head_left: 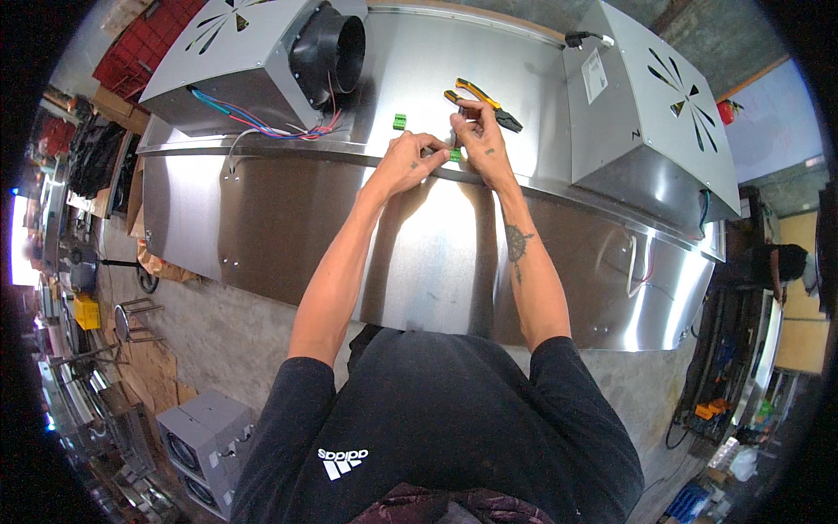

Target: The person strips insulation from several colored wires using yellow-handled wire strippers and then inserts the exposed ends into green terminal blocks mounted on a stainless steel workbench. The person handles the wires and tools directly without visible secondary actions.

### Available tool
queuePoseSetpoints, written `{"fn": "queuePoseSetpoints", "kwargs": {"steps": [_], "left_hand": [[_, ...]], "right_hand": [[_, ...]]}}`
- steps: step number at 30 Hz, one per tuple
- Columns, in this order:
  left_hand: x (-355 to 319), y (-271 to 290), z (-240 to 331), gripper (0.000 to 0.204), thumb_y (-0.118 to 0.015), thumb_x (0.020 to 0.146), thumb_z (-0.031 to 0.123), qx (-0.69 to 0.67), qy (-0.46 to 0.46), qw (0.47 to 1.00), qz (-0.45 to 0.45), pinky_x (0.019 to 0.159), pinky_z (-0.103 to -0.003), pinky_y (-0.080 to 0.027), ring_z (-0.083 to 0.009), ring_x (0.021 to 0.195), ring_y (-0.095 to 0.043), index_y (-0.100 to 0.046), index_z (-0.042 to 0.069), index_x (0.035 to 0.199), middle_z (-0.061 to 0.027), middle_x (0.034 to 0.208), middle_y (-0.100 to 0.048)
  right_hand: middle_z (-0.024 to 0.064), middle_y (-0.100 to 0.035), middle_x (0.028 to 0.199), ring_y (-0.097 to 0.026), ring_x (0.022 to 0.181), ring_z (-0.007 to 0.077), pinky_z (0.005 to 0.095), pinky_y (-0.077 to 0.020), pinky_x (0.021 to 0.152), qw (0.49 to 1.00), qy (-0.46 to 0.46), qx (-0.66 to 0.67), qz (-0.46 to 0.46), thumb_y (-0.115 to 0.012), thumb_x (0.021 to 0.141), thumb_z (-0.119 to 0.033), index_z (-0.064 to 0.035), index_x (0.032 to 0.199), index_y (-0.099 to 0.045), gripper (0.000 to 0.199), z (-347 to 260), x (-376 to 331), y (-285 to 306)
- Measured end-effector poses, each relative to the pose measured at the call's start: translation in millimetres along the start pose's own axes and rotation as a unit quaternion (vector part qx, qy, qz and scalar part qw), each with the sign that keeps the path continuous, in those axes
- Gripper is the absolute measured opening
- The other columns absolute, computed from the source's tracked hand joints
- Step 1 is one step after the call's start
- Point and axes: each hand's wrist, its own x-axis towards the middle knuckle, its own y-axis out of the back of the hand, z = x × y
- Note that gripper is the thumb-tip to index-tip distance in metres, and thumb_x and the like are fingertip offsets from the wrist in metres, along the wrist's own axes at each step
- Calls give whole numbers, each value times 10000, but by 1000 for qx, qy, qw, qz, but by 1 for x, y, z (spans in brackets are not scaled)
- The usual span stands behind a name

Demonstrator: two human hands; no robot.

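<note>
My left hand (410, 163) pinches a small green terminal block (455, 155) against the steel surface near its front ridge. Over the block, my right hand (484, 147) is closed on a thin, upright screwdriver-like tool (456, 133), whose tip points down at the block. Fingers cover much of this tool, so its exact kind is unclear. A second green terminal block (399, 121) lies loose beyond my left hand. Pliers with yellow and black handles (477, 93) rest just behind my right hand, their dark jaws toward the right.
A grey metal box with a black round duct collar (336, 52) stands at the left, loose coloured wires (284, 133) trailing from it. Another vented box (650, 109) stands at the right. The steel panel (288, 227) drops toward me. A person (779, 262) is at the far right.
</note>
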Motion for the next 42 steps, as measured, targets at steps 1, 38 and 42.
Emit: {"fn": "queuePoseSetpoints", "kwargs": {"steps": [1, 38, 42], "left_hand": [[0, 1, 1, 372, -780, 920, 345, 2, 0, 1000, -1, 723, -414, -547, -250, 731, -685, -813, 24, 1104, -188, 823, -746], [-6, 2, 8, 373, -765, 956, 357, -17, 21, 999, -20, 763, -412, -535, -258, 771, -668, -803, 28, 1127, -173, 826, -725], [-10, 0, 5, 381, -768, 954, 366, 20, -26, 999, 5, 763, -415, -535, -261, 772, -670, -803, 29, 1126, -182, 844, -728]], "right_hand": [[93, -674, 1116, -667, 1006, 162, 324, -571, 919, 999, 9, -46, 3, -629, 1086, -175, -45, 1391, -575, 336, 0, 0, 1], [58, -670, 1079, -641, 980, 122, 279, -552, 810, 996, -1, 91, -23, -653, 1080, -213, -38, 1418, -559, 392, 6, -3, 7], [66, -690, 1087, -651, 968, 131, 300, -552, 857, 998, 2, 67, -7, -648, 1072, -163, -37, 1392, -599, 347, 5, -6, 6]]}}
